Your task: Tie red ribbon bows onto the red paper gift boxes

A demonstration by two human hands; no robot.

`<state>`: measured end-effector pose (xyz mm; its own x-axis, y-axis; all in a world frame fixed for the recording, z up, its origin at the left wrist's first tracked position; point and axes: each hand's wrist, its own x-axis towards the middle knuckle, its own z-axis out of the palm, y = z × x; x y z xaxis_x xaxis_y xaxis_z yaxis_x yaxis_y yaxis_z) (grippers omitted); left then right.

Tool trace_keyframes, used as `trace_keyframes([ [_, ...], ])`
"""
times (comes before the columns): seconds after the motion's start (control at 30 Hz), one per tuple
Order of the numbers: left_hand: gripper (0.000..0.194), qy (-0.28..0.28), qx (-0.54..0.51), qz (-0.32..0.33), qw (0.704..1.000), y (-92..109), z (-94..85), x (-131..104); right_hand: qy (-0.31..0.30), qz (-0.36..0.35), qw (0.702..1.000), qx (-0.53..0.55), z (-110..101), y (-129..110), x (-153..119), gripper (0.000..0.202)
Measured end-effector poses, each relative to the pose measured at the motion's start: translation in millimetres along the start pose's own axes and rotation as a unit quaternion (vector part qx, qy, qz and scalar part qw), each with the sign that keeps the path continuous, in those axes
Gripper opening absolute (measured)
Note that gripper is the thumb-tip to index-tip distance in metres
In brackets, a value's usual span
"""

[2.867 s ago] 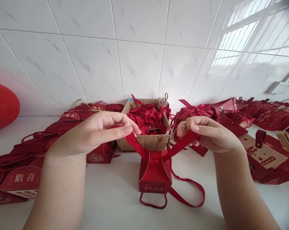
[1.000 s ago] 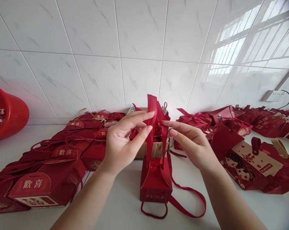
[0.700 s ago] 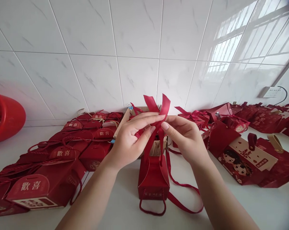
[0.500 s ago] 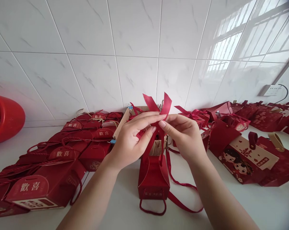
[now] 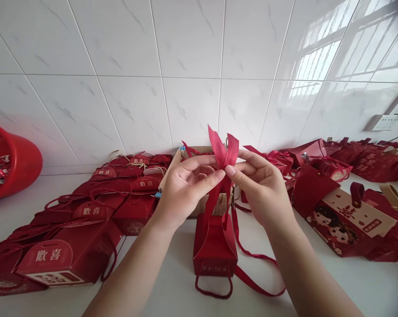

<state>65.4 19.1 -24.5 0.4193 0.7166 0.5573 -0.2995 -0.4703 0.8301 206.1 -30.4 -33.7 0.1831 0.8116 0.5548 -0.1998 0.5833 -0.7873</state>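
Observation:
Above a small red box [image 5: 215, 253], my left hand [image 5: 188, 189] and my right hand [image 5: 263, 189] pinch a red ribbon [image 5: 225, 156] from either side, thumbs almost touching. Two cut ribbon ends point up over the fingers. Below the hands the ribbon runs down to the top of the box, and a long loose length [image 5: 260, 288] curls on the table to its right. A dark red cord handle [image 5: 213, 295] hangs at the front of the box. The fingers partly hide where the ribbon crosses.
Rows of red gift boxes [image 5: 63, 259] cover the left. Behind the hands is a cardboard box [image 5: 199, 210]. Red bags [image 5: 353, 215] and ribboned boxes stand on the right. A red bucket [image 5: 27, 160] is at the far left, and a power strip [image 5: 383, 123] is near the tiled wall.
The ribbon ends have drawn closer together and stand more upright. My left fingers, which lay extended across the ribbon, have curled back, and both thumb tips now meet at it.

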Motion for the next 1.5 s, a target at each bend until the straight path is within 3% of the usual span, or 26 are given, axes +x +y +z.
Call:
trace_keyframes([
  [0.1, 0.011, 0.016, 0.018, 0.028, 0.999, -1, 1.7, -1, -0.034, -0.009, 0.999, 0.019, 0, -1, -1, 0.010],
  [0.27, 0.004, 0.039, 0.078, 0.068, 0.994, 0, 3.0, -2, -0.066, -0.032, 0.997, 0.013, -3, -2, -1, 0.015],
  [0.47, 0.002, 0.027, 0.104, 0.089, 0.990, -1, -0.7, -2, -0.096, -0.046, 0.994, 0.012, -5, 1, -2, 0.019],
  [0.63, 0.004, 0.033, 0.127, 0.139, 0.981, -1, -5.7, -2, -0.119, -0.044, 0.992, 0.002, -9, 4, -1, 0.019],
  [0.77, 0.016, 0.028, 0.147, 0.183, 0.972, -1, -7.6, -3, -0.134, -0.083, 0.984, -0.079, -13, 2, -1, 0.020],
  [0.9, 0.008, -0.022, 0.098, 0.128, 0.987, 1, -7.8, -3, -0.139, -0.146, 0.962, -0.186, -15, -1, 0, 0.018],
  [1.07, 0.024, -0.104, 0.065, 0.019, 0.992, 12, -14.3, -4, -0.167, -0.264, 0.899, -0.308, -18, -2, 1, 0.019],
  [1.2, 0.036, -0.174, 0.111, -0.060, 0.977, 17, -22.6, -5, -0.155, -0.319, 0.857, -0.375, -23, -1, 4, 0.024],
  [1.37, 0.025, -0.136, 0.238, -0.066, 0.959, 14, -25.8, -3, -0.150, -0.340, 0.802, -0.469, -33, 2, 5, 0.029],
  [1.5, 0.014, -0.116, 0.209, -0.092, 0.967, 16, -22.6, -3, -0.151, -0.355, 0.772, -0.506, -36, 4, 5, 0.033],
])
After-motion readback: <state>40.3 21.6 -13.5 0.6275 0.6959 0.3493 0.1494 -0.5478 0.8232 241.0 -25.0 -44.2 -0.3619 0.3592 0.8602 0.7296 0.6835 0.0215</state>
